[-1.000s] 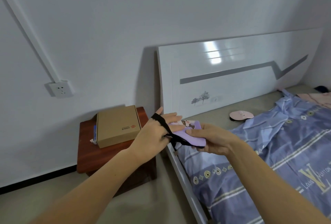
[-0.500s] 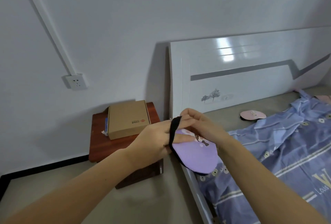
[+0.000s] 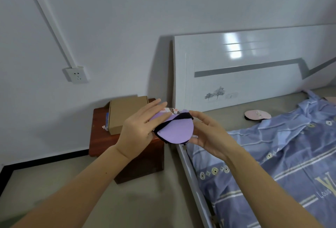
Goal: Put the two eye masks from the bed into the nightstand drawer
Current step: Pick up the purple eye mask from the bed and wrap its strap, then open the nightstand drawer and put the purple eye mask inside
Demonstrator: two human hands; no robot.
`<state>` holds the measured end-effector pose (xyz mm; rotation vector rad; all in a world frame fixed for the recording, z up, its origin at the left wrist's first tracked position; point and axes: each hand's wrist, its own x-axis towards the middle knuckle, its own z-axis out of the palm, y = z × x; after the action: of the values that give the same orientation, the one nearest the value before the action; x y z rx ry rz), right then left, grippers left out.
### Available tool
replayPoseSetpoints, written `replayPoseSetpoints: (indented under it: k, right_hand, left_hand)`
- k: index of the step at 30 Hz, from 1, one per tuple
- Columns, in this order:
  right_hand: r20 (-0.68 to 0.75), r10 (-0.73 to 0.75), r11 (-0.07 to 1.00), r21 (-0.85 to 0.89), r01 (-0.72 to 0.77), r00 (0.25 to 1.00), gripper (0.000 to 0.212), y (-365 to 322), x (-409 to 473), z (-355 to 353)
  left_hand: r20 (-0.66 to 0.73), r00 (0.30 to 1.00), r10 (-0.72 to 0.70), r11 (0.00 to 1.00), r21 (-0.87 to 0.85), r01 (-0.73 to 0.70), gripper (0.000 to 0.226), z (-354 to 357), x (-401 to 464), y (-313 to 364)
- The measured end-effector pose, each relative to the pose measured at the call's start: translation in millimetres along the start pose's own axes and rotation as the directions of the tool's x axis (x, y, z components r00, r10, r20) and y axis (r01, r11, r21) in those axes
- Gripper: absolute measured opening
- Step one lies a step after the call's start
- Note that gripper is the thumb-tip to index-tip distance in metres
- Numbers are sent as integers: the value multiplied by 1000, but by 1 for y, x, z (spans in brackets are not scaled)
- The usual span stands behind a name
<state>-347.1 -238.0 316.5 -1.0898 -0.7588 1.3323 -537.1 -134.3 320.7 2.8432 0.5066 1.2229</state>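
A purple eye mask (image 3: 175, 130) with a black strap and a cartoon print is folded between both hands, held in the air between the bed's left edge and the nightstand. My left hand (image 3: 138, 127) grips its left side, fingers laid over the top. My right hand (image 3: 211, 133) holds its right side, thumb on the strap. A pink eye mask (image 3: 257, 114) lies on the bare mattress near the headboard. The reddish-brown nightstand (image 3: 101, 136) stands left of the bed, partly hidden by my left hand; no open drawer shows.
A brown cardboard box (image 3: 125, 113) sits on the nightstand top. The white headboard (image 3: 245, 74) stands against the wall, a blue patterned quilt (image 3: 281, 155) covers the bed. A wall socket (image 3: 76, 74) is above left. Grey floor (image 3: 141, 200) lies in front of the nightstand.
The mask has gone from hanging unfolded to folded with its strap wrapped across it. Both hands have lifted slightly and the view has swung left.
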Motion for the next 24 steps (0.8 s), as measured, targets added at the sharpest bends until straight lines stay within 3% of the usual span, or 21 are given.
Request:
replayPoseSetpoints:
  k: [2,4,8,11,13,16,17,19,24]
  right_hand:
    - [96,99,970,215,-118,990,37,-7,2,-8]
    - [136,155,934,302,-190,979,42,-7,8,-12]
    - [1,220,974,57,-220,976,23,27,33,-10]
    - [-131,282,951,-91,-295,950,21,73,52,-15]
    - [-229,365,899,-164,-405,903,23,112,64,-24]
    - [-331,510,737,-307,-602,794,31,171,80,-40]
    - [-355,545,673,-355,-649,760,39,189,88,-44]
    - [-392,558,571,-458,-681,731,56,219,111,-51]
    - [-500,531,426,-540,-726,684,53,275,176,-51]
  left_hand:
    - [27,1000,13,1000,1,-13,25,4,-4,0]
    - [81,997,19,1000,15,-20,34,10,-10,-3]
    - [223,974,-36,997,76,19,45,27,-38,-6]
    - [359,895,-264,964,102,244,47,47,-86,-11]
    - [434,730,-528,827,68,558,58,56,-127,-19]
    - [587,297,-753,404,57,913,53,68,-184,-44]
    - [632,166,-757,286,92,954,50,74,-200,-56]
    - [678,-33,-734,92,147,985,47,87,-229,-85]
    - [593,-361,-720,-367,117,923,47,119,-278,-169]
